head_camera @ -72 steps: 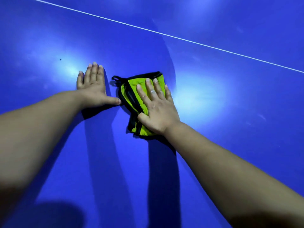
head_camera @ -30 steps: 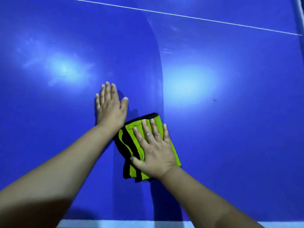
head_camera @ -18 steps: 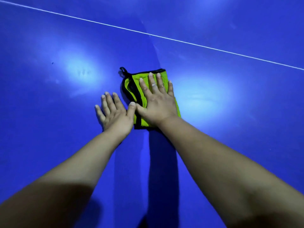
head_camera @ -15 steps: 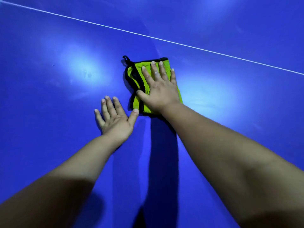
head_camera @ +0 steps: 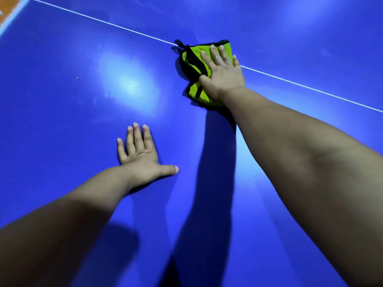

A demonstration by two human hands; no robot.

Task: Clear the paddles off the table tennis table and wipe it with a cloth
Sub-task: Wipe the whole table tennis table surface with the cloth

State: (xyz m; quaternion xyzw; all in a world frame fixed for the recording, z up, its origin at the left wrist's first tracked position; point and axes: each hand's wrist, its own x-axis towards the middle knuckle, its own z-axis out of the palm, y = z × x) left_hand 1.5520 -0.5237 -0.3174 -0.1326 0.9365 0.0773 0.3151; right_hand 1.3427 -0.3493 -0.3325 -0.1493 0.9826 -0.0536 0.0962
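Well, no paddles lie anywhere on the stretch of table (head_camera: 62, 121) I can see, so I judge the clearing part done, at least for this area. The wiping is under way. My right hand (head_camera: 222, 73) lies flat on the green cloth (head_camera: 194, 91), fingers straight and close together, pressing it onto the top right at the white line (head_camera: 103, 21); the cloth's far end covers that line. My left hand (head_camera: 141, 156) rests palm-down on the bare blue surface, well apart from the cloth and nearer to me, fingers straight and thumb out to the side, bracing me and holding nothing.

How much is left I cannot say: wiped and unwiped blue look alike. A small speck (head_camera: 77, 78) sits off to the left beside a bright patch of glare (head_camera: 128, 83), so that side likely needs a pass.

Much of the cloth is hidden under my palm, and its folds are hard to read. The table runs out of view on most sides; only a corner shows at the top left, with orange floor (head_camera: 8, 5) beyond. Paddles could lie out of sight.
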